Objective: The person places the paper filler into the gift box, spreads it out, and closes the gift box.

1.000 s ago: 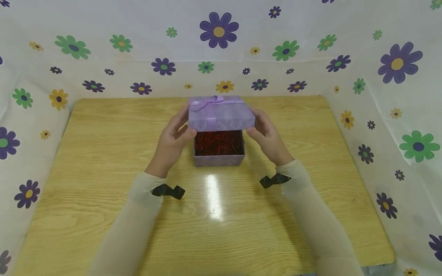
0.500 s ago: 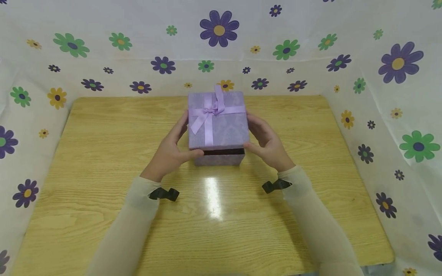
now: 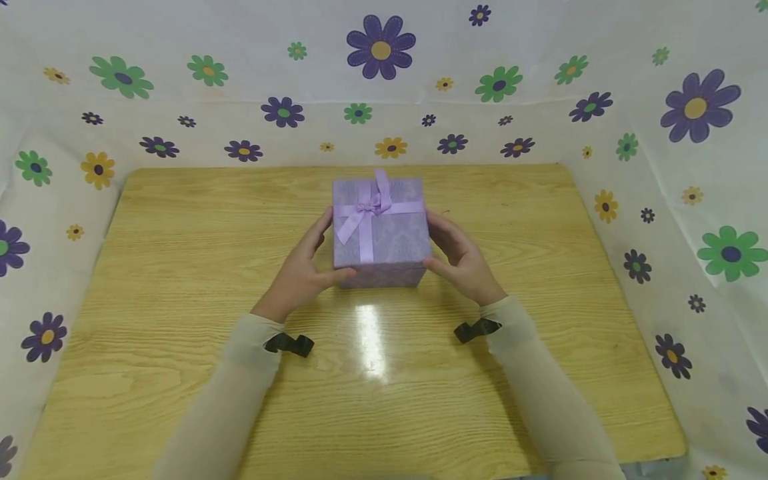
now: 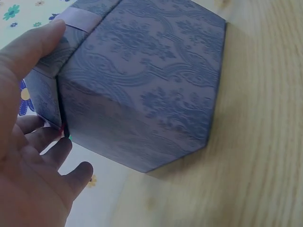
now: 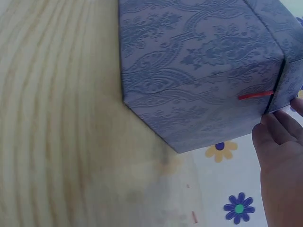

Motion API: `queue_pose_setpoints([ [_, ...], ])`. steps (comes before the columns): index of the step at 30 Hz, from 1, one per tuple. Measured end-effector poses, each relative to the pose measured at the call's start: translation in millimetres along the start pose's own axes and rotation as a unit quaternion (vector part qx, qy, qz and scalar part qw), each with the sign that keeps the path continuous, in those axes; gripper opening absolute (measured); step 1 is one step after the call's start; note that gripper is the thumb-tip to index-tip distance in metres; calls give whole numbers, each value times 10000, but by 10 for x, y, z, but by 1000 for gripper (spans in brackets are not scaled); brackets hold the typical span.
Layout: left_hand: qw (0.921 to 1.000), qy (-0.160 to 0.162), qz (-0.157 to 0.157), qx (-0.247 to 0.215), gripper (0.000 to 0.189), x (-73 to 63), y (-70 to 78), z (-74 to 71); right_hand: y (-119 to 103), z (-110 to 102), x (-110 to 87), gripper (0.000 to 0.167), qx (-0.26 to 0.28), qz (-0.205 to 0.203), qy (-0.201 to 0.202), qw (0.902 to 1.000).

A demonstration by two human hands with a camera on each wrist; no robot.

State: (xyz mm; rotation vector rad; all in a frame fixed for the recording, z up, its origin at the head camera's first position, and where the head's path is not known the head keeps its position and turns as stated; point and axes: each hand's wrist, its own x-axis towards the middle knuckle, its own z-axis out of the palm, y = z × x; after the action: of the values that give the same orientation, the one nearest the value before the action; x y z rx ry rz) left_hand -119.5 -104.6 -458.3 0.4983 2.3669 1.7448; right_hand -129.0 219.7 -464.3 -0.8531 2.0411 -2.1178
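A lilac gift box [image 3: 387, 278] with a damask pattern stands on the wooden table, its lid [image 3: 399, 240] seated on top. Purple ribbon crosses the lid and ends in a bow [image 3: 372, 205]. My left hand [image 3: 294, 277] holds the lid's left side, thumb at the front corner and fingers along the edge. On the opposite side, my right hand [image 3: 471, 265] grips the lid the same way. A thin dark gap shows under the lid rim [image 4: 46, 94] in the left wrist view. From that seam a red paper strand [image 5: 255, 95] pokes out in the right wrist view. The box's inside is hidden.
The wooden table [image 3: 180, 267] spreads around the box. White cloth [image 3: 240, 40] printed with flowers rises at the back and both sides. A small red shred [image 3: 446, 212] lies right of the box. Black straps [image 3: 477, 330] sit at both wrists.
The lid, earlier raised and tilted over the open box with red shredded filling showing, has come down level onto it, covering the filling. Both hands moved down with it.
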Motion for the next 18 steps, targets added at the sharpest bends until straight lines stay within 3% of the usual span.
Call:
queue_pose_setpoints([
  [11, 9994, -56, -116, -311, 114, -19, -101, 55, 82, 20, -64, 75, 267, 13, 157, 9995],
  [18, 9989, -92, -220, -406, 115, -18, -144, 97, 160, 26, -164, 68, 270, 437, 194, 9985],
])
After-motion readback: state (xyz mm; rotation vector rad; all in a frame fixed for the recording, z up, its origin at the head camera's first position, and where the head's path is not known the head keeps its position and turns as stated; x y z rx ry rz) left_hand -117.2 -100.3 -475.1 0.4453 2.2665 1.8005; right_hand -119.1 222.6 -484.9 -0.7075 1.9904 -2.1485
